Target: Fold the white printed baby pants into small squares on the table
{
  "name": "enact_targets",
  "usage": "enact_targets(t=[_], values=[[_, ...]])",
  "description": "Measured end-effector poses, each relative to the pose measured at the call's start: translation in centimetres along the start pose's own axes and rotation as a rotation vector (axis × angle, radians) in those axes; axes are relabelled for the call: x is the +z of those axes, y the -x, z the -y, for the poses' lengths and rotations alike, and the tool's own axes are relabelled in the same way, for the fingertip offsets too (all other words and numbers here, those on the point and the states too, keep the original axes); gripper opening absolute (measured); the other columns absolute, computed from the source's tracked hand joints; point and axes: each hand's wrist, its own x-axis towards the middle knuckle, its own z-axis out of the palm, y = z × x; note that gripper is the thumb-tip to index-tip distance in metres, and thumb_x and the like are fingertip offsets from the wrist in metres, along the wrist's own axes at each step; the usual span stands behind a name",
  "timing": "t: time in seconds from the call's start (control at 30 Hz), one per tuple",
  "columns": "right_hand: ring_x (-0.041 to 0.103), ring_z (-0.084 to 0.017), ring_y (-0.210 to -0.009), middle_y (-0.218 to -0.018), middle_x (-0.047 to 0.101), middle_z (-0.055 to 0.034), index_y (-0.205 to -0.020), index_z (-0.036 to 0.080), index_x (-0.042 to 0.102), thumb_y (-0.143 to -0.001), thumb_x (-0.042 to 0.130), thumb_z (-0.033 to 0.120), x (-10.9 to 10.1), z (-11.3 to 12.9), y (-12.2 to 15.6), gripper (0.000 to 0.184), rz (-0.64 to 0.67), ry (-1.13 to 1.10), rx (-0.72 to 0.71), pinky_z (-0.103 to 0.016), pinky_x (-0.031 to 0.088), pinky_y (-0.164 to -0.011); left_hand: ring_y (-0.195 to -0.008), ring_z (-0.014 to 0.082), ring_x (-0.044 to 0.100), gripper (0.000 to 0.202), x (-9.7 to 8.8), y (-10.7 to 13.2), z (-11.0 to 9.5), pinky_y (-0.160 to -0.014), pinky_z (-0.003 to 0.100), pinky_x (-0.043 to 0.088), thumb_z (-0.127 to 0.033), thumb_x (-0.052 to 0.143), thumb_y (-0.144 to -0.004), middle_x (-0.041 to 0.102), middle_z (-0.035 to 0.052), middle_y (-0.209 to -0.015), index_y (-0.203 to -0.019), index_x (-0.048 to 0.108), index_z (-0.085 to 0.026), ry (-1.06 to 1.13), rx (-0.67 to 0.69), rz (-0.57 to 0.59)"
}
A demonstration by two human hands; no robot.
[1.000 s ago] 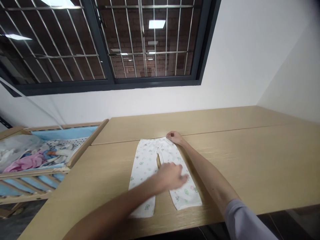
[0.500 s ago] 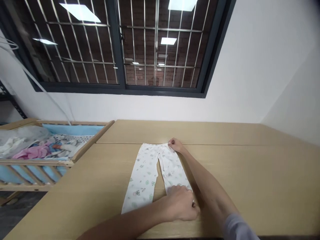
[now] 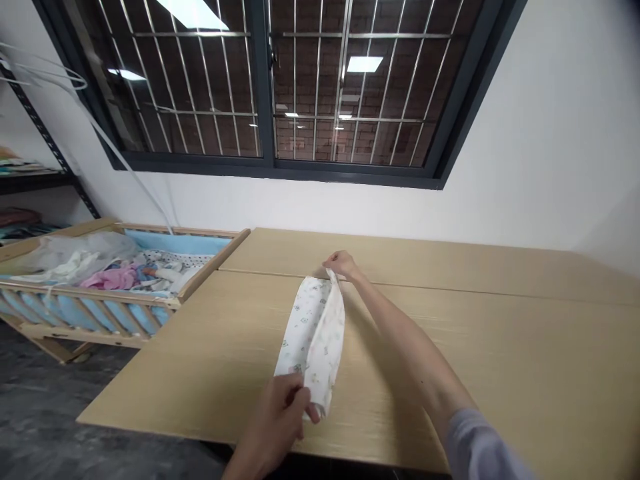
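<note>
A small pair of white printed trousers (image 3: 324,333) lies lengthwise on the wooden table, with one leg lifted and folded over toward the other. My right hand (image 3: 341,264) pinches the waistband corner at the far end, slightly above the tabletop. At the near end, my left hand (image 3: 285,410) has its fingers closed on the leg hems, close to the table's front edge. The raised leg bows outward between my two hands, and the flat leg shows beside it on the left.
The wide wooden table (image 3: 450,360) reaches to the white wall under a barred window (image 3: 350,87). At left stands a wooden cot (image 3: 200,267) with blue lining, holding a pink cloth (image 3: 113,277) and other crumpled fabrics. A dark shelf (image 3: 35,181) is beyond it.
The trousers were spread flat with both legs apart; the right leg has come over to the left. Both hands moved left, and the view shifted leftward.
</note>
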Motion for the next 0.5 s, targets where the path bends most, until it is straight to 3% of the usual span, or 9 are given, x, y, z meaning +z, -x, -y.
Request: enact_targets(t=[0.1, 0.2, 0.33, 0.4, 0.5], values=[[0.065, -0.017, -0.065, -0.068, 0.071, -0.0055, -0.077, 0.015, 0.069, -0.069, 0.075, 0.019, 3.0, 2.2, 0.2, 0.01, 0.026, 0.081, 0.002, -0.022, 0.043, -0.055, -0.053, 0.0162, 0.054, 0.035, -1.7, 0.8, 2.2, -0.055, 0.028, 0.038, -0.043, 0.039, -0.083, 0.067, 0.0035, -0.064, -0.059, 0.053, -0.022, -0.134, -0.024, -0.089], [0.067, -0.021, -0.069, -0.07, 0.072, -0.0093, -0.077, 0.013, 0.07, -0.068, 0.076, 0.015, 5.3, 3.6, 0.8, 0.011, 0.061, 0.168, -0.001, -0.024, 0.045, -0.059, -0.062, 0.0191, 0.061, 0.037, -2.5, 1.1, 3.5, -0.062, 0.029, 0.038, -0.032, 0.037, -0.087, 0.066, 0.0039, -0.061, -0.056, 0.054, -0.021, -0.388, -0.028, -0.163], [0.07, -0.028, -0.085, -0.091, 0.074, -0.0184, -0.092, 0.01, 0.07, -0.081, 0.07, 0.024, 6.2, 4.7, 2.0, 0.018, 0.089, 0.254, -0.052, -0.03, 0.049, -0.069, -0.067, 0.022, 0.066, 0.031, -2.8, 2.1, 4.2, -0.061, 0.03, 0.037, -0.026, 0.04, -0.092, 0.071, 0.0039, -0.071, -0.073, 0.064, -0.022, -0.78, -0.03, -0.378], [0.068, -0.03, -0.102, -0.113, 0.07, -0.0206, -0.112, 0.011, 0.066, -0.09, 0.062, 0.031, 5.8, 5.2, 3.4, 0.03, 0.075, 0.275, -0.118, -0.033, 0.05, -0.082, -0.073, 0.0233, 0.067, 0.023, -2.6, 2.8, 4.6, -0.065, 0.032, 0.041, -0.028, 0.046, -0.094, 0.073, 0.0041, -0.079, -0.085, 0.066, -0.023, -0.931, 0.148, -0.544], [0.059, -0.027, -0.121, -0.136, 0.06, -0.0167, -0.135, 0.016, 0.053, -0.098, 0.053, 0.039, 4.8, 6.2, 7.6, 0.044, 0.149, 0.27, -0.348, -0.037, 0.044, -0.102, -0.092, 0.0241, 0.068, 0.021, -1.1, 3.7, 5.3, -0.08, 0.034, 0.047, -0.028, 0.054, -0.092, 0.074, 0.0079, -0.105, -0.108, 0.067, -0.022, -1.052, 0.586, -0.667]])
